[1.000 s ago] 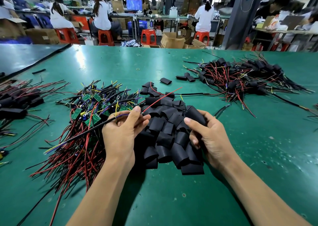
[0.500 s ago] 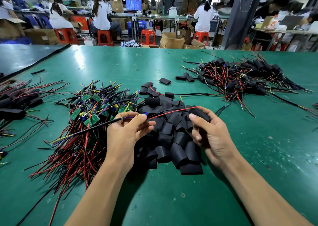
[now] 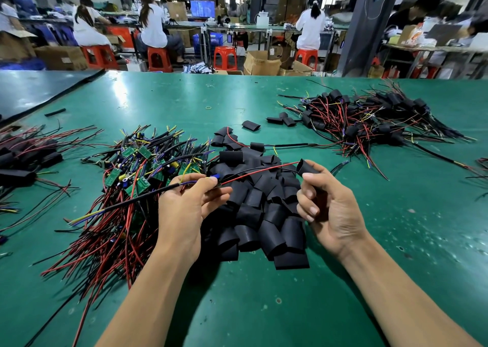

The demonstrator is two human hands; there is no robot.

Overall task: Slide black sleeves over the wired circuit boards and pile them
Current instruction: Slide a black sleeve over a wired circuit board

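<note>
Threading step. The left hand (image 3: 190, 209) pinches one wired circuit board (image 3: 214, 177) between thumb and fingers, which largely hide the board. Its red and black leads (image 3: 261, 170) reach the mouth of a black sleeve (image 3: 307, 167), pinched by thumb and forefinger of the right hand (image 3: 331, 212); whether they have entered cannot be told. Both are held above the sleeve pile (image 3: 260, 214) on the desk (image 3: 264, 307), between the unsleeved boards (image 3: 137, 167) and the finished pile (image 3: 369, 119). The next move probably calls for feeding the leads through and drawing the sleeve over the board.
</note>
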